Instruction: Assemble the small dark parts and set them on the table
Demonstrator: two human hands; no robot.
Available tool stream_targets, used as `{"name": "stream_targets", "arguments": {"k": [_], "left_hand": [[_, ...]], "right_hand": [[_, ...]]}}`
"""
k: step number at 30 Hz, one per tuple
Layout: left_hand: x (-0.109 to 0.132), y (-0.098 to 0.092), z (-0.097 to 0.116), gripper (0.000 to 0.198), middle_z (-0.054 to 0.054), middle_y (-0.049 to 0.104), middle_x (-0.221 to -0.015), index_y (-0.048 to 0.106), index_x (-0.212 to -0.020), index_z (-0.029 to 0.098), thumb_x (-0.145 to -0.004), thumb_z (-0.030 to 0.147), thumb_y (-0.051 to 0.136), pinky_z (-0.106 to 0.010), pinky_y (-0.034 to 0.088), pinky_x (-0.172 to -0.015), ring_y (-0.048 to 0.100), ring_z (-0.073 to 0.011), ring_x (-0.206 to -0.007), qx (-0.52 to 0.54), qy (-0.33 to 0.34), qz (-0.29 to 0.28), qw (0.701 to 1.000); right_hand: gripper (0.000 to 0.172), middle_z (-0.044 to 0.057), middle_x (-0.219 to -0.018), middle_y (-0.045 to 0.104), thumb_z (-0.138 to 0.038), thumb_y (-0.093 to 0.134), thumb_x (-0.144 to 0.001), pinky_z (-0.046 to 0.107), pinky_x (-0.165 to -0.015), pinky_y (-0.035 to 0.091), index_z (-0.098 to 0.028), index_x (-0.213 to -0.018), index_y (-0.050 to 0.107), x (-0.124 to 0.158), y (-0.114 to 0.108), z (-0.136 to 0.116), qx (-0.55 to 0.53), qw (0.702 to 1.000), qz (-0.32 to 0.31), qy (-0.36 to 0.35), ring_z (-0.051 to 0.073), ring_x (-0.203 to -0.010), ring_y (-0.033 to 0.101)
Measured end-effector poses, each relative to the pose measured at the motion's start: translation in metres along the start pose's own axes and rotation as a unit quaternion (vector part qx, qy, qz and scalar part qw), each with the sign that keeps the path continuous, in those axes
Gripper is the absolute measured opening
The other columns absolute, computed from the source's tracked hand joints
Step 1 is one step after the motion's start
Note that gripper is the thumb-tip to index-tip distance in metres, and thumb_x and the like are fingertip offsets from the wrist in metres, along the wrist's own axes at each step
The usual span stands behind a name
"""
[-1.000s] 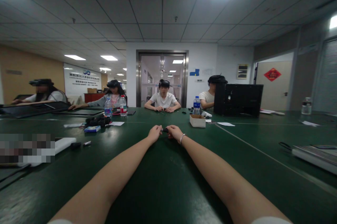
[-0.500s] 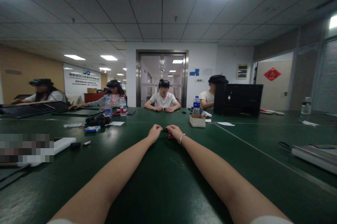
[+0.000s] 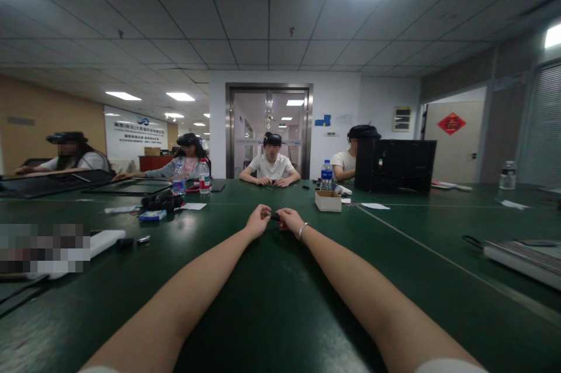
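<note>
Both of my arms reach forward over the dark green table [image 3: 280, 279]. A small black object [image 3: 274, 217] lies between my two hands, just above the tabletop. My right hand [image 3: 290, 220], with a bracelet at the wrist, is closed round its right end. At its left end, the fingers of my left hand [image 3: 258, 221] are pinched together, with something small and pale at the fingertips that is too small to name. The two hands are close but apart.
An open cardboard box [image 3: 328, 201] stands right of my hands, near a blue-labelled bottle [image 3: 326, 175] and a black computer case [image 3: 394, 165]. Left are a blue box [image 3: 152, 216] and a red-labelled bottle [image 3: 204, 176]. Several people sit across the table.
My left hand has shifted slightly up, and a small pale piece now shows at its fingertips beside the black object. My right hand keeps its hold.
</note>
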State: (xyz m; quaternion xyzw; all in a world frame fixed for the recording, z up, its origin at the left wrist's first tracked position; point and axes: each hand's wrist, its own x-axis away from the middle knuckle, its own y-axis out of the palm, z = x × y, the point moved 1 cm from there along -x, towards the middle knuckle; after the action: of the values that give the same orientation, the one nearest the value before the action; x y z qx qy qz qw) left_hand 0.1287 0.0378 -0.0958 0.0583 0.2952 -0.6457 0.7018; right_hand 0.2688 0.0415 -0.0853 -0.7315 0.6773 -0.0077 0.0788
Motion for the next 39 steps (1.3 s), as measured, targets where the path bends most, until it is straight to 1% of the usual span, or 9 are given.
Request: {"name": "stream_targets", "arguments": {"k": [17, 19, 22, 25, 29, 31, 34, 37, 39], "left_hand": [[0.003, -0.001, 0.005, 0.03, -0.003, 0.058, -0.085, 0.055, -0.087, 0.015, -0.064, -0.004, 0.054, -0.022, 0.045, -0.072, 0.054, -0.0083, -0.068, -0.009, 0.004, 0.001, 1.0], [0.002, 0.0, 0.003, 0.024, -0.002, 0.058, -0.083, 0.055, -0.086, 0.015, -0.067, 0.001, 0.055, -0.022, 0.044, -0.071, 0.054, -0.0085, -0.068, -0.022, 0.005, 0.003, 1.0], [-0.001, 0.001, -0.003, 0.011, 0.001, 0.055, -0.065, 0.054, -0.087, 0.016, -0.078, 0.014, 0.047, -0.023, 0.042, -0.065, 0.051, -0.0101, -0.059, -0.052, -0.054, -0.014, 0.997], [-0.003, 0.002, -0.007, 0.022, 0.004, 0.047, -0.051, 0.054, -0.086, 0.016, -0.085, 0.024, 0.033, -0.024, 0.04, -0.057, 0.047, -0.0119, -0.05, -0.074, -0.11, -0.04, 0.99], [-0.004, 0.003, -0.006, 0.022, 0.002, 0.051, -0.057, 0.053, -0.085, 0.016, -0.084, 0.033, 0.039, -0.022, 0.038, -0.058, 0.049, -0.0119, -0.055, -0.057, -0.103, -0.028, 0.993], [-0.004, 0.003, -0.003, 0.014, 0.002, 0.053, -0.061, 0.053, -0.088, 0.016, -0.08, 0.025, 0.046, -0.021, 0.038, -0.059, 0.049, -0.0109, -0.058, -0.039, -0.109, -0.027, 0.993], [-0.003, 0.004, -0.002, 0.016, 0.004, 0.049, -0.056, 0.052, -0.09, 0.015, -0.081, 0.018, 0.04, -0.02, 0.036, -0.055, 0.047, -0.0102, -0.053, -0.04, -0.116, -0.043, 0.992], [-0.004, 0.004, -0.005, 0.026, 0.003, 0.046, -0.051, 0.053, -0.087, 0.015, -0.086, 0.027, 0.03, -0.022, 0.035, -0.053, 0.045, -0.0112, -0.05, -0.062, -0.101, -0.044, 0.992], [-0.006, 0.004, -0.01, 0.026, 0.002, 0.05, -0.056, 0.053, -0.087, 0.016, -0.086, 0.033, 0.033, -0.022, 0.036, -0.054, 0.047, -0.0113, -0.052, -0.057, -0.102, -0.038, 0.992]], "right_hand": [[0.014, -0.005, -0.053, 0.05, -0.023, 0.054, -0.08, 0.021, -0.043, 0.048, -0.014, -0.09, 0.056, -0.006, -0.001, 0.004, -0.01, 1.0, 0.005, -0.002, 0.004, -0.036, 0.046], [0.015, -0.005, -0.054, 0.05, -0.023, 0.055, -0.079, 0.02, -0.043, 0.048, -0.014, -0.09, 0.056, -0.006, -0.001, 0.004, -0.013, 1.0, 0.006, -0.002, 0.004, -0.036, 0.046], [0.014, -0.005, -0.053, 0.049, -0.021, 0.055, -0.079, 0.02, -0.041, 0.047, -0.013, -0.09, 0.057, -0.005, 0.0, 0.003, -0.005, 1.0, 0.002, -0.001, 0.004, -0.036, 0.045], [0.012, -0.006, -0.052, 0.047, -0.02, 0.056, -0.077, 0.018, -0.04, 0.045, -0.014, -0.088, 0.057, -0.003, 0.001, 0.001, 0.011, 1.0, -0.002, -0.002, 0.004, -0.036, 0.044], [0.01, -0.007, -0.051, 0.046, -0.019, 0.055, -0.077, 0.019, -0.042, 0.046, -0.014, -0.086, 0.057, -0.001, 0.001, 0.0, 0.01, 1.0, -0.001, -0.001, 0.004, -0.036, 0.045], [0.009, -0.007, -0.049, 0.045, -0.017, 0.052, -0.078, 0.019, -0.041, 0.046, -0.014, -0.085, 0.057, -0.002, 0.001, 0.0, 0.01, 1.0, -0.001, -0.006, 0.005, -0.036, 0.044], [0.009, -0.007, -0.047, 0.044, -0.014, 0.05, -0.076, 0.018, -0.04, 0.044, -0.014, -0.081, 0.058, -0.002, 0.002, 0.001, 0.012, 1.0, -0.011, -0.018, 0.005, -0.034, 0.044], [0.01, -0.006, -0.047, 0.047, -0.01, 0.05, -0.072, 0.018, -0.04, 0.044, -0.014, -0.078, 0.056, 0.0, 0.005, 0.0, 0.007, 0.999, -0.024, -0.02, 0.007, -0.036, 0.049], [0.012, -0.006, -0.047, 0.049, -0.008, 0.049, -0.071, 0.019, -0.042, 0.046, -0.015, -0.078, 0.054, 0.001, 0.006, -0.001, -0.006, 0.999, -0.029, -0.017, 0.009, -0.039, 0.053]]}}
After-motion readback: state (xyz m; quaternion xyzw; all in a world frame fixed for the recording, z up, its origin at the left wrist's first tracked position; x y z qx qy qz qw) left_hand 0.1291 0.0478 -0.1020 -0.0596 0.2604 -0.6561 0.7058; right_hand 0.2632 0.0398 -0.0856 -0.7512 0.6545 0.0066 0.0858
